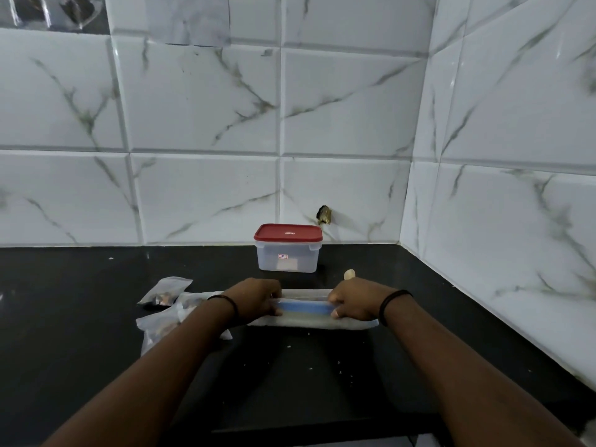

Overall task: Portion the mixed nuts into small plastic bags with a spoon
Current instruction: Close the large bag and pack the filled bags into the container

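A large clear plastic bag (303,319) with a blue zip strip lies flat across the black counter (290,382). My left hand (254,300) pinches its top edge at the left end of the strip, and my right hand (354,303) pinches it at the right end. Small filled plastic bags (166,293) lie in a pile to the left of my left wrist; nuts show through them. A pale spoon bowl (349,274) peeks out just behind my right hand. The contents of the large bag are hidden.
A clear plastic box with a red lid (288,248) stands shut against the back wall. Marble-tiled walls close the counter at the back and right. Small crumbs are scattered on the counter near its front edge (309,429).
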{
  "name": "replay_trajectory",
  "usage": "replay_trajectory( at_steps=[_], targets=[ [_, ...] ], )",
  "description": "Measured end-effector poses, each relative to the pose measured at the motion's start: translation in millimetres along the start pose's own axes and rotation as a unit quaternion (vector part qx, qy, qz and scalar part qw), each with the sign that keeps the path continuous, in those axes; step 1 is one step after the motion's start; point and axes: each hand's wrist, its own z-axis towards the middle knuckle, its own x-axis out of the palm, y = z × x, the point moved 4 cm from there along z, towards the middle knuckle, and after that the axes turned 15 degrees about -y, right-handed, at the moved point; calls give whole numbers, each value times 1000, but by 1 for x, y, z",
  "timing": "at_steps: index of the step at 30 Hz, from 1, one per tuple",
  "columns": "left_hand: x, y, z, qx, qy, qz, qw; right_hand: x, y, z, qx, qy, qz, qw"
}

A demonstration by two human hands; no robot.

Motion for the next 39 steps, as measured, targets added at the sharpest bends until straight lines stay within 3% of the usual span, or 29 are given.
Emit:
replay_trajectory(
  at_steps=[5,11,23,29,33,36,39],
  targets=[
    [4,13,-1,-12,-66,-43,997,8,-11,1,77,-79,101,989],
    [9,16,10,-52,-157,-52,985,13,-17,11,115,-128,104,980],
    [15,17,48,-68,-113,90,987,15,-26,41,144,-100,66,982],
    [25,25,53,-70,-88,90,990,17,-23,46,151,-119,6,981],
    [28,35,45,-87,-125,53,987,24,-14,45,101,-186,-31,977],
    [35,37,45,-86,-120,26,989,37,-12,38,72,-177,61,980],
    [38,39,49,-90,-121,22,988,34,-6,29,28,-192,56,979]
  ],
)
